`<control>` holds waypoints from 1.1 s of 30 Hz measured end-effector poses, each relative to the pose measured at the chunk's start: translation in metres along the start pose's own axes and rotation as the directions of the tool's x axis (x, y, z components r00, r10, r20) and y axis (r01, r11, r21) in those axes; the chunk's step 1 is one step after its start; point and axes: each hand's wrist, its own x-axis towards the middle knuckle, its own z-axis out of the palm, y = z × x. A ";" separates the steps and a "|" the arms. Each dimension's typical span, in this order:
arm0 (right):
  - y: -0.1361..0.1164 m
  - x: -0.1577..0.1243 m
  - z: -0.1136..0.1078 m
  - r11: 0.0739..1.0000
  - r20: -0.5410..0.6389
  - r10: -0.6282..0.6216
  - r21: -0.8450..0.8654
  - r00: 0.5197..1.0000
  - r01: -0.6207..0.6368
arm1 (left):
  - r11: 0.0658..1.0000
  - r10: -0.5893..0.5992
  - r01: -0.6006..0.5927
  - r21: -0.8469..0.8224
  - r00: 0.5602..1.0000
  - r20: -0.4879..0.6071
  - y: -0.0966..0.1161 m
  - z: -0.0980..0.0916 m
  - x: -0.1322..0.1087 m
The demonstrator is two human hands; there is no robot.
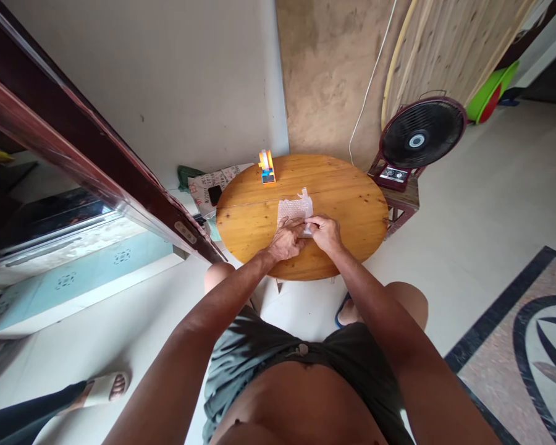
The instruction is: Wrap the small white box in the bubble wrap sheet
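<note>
A piece of pinkish bubble wrap [293,208] lies on the round wooden table [352,204] in front of me. What it may contain cannot be made out. My left hand [287,239] rests on its near left part, with the fingers stretched out across it. At the right edge of the wrap, my right hand [325,232] has thumb and fingertips pinched together on it. A loose, whitish strip [304,196] sticks up from the far right corner of the wrap. An orange and blue tape dispenser [267,167] stands near the table's far edge.
A black fan [421,133] stands on a wooden stool [405,194] to the right. Left of the table are a dark phone-like object [215,195] and printed cardboard [199,187]. A dark red door frame [120,167] rises at the left. Another person's sandalled foot [106,389] is at lower left.
</note>
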 end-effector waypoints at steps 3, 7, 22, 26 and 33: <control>0.000 -0.002 0.001 0.983 0.026 -0.111 -0.142 0.994 0.113 | 0.996 0.022 -0.026 -0.089 0.999 -0.043 -0.009 0.005 0.001; 0.001 -0.007 0.003 0.934 0.053 -0.223 -0.273 0.973 0.229 | 0.985 -0.021 -0.016 -0.170 0.977 -0.213 -0.025 0.012 -0.007; 0.005 -0.014 0.004 0.913 0.041 -0.320 -0.254 0.946 0.320 | 0.298 -0.765 0.578 -0.759 0.621 0.173 -0.015 -0.028 -0.028; 0.007 -0.015 0.005 0.905 0.040 -0.335 -0.264 0.941 0.333 | 0.198 -0.777 0.581 -0.789 0.584 0.235 -0.022 -0.033 -0.020; 0.008 -0.017 0.005 0.899 0.052 -0.332 -0.285 0.942 0.332 | 0.197 -0.730 0.656 -0.729 0.594 0.338 -0.023 -0.030 -0.012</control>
